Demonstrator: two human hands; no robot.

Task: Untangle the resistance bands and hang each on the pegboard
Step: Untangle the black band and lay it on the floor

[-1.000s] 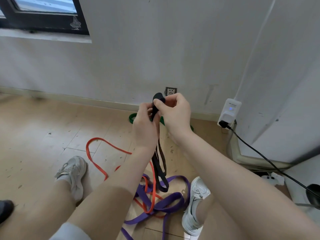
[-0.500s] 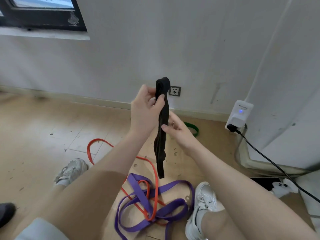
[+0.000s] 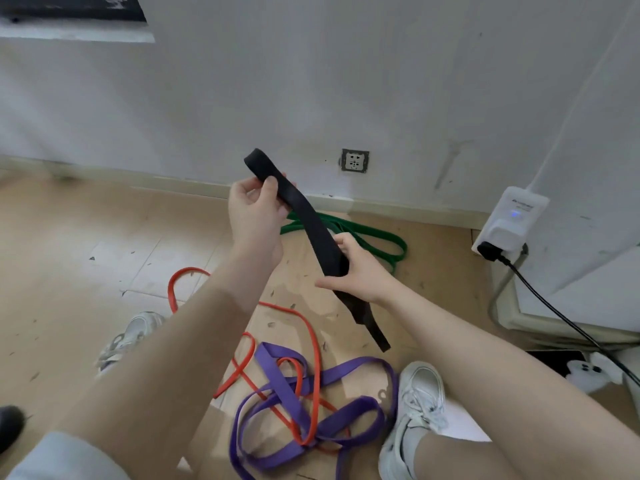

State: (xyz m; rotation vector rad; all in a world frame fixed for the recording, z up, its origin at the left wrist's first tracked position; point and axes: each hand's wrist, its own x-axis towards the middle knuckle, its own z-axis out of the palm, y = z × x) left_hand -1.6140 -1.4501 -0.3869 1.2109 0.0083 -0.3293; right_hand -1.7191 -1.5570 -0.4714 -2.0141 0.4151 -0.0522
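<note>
Two hands on the black band (image 3: pixel 304 216) now, and I'm holding it clear of the floor, slanting down to the right. My left hand (image 3: pixel 256 216) pinches it closed near the top fold, thumb over the flat face; my right hand (image 3: pixel 349 268) wraps loosely round the middle, fingers half curled, tail dangling below. It looks light, limp and rubbery, so I judge the top loop is the place to grip for a peg. Purple band (image 3: pixel 311 410) and red band (image 3: pixel 304 341) lie knotted together between my shoes; green band (image 3: pixel 374 237) sits apart by the wall. No pegboard in view.
</note>
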